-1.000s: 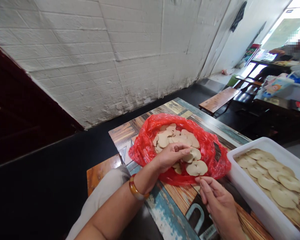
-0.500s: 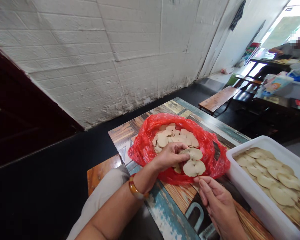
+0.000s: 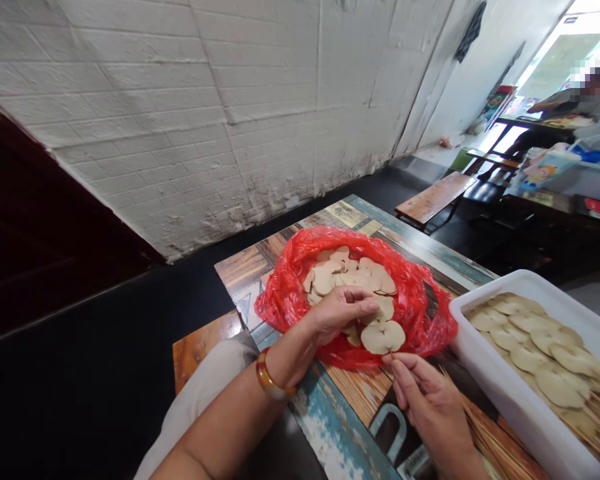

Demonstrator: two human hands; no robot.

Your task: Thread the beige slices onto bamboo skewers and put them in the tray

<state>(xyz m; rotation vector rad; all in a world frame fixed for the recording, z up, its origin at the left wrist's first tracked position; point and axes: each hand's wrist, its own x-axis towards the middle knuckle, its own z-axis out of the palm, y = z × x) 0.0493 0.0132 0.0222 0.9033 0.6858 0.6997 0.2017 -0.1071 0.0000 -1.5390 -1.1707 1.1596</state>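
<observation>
Fingers of the left hand (image 3: 337, 313) pinch a slice (image 3: 380, 309) in the red bag (image 3: 290, 297), while the right hand (image 3: 427, 400) seems closed on a thin skewer carrying another slice (image 3: 383, 337).

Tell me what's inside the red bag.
The red bag holds flat tan slices. The left hand covers some, and whatever lies beneath the pile is hidden.

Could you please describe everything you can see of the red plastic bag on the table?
The red plastic bag is thin, glossy, crinkled film, lying open on the patterned wooden table beside the white tub. Its rim is rolled outward around a pile of flat tan slices. The left hand reaches inside; the right hand is at its near edge.
</observation>
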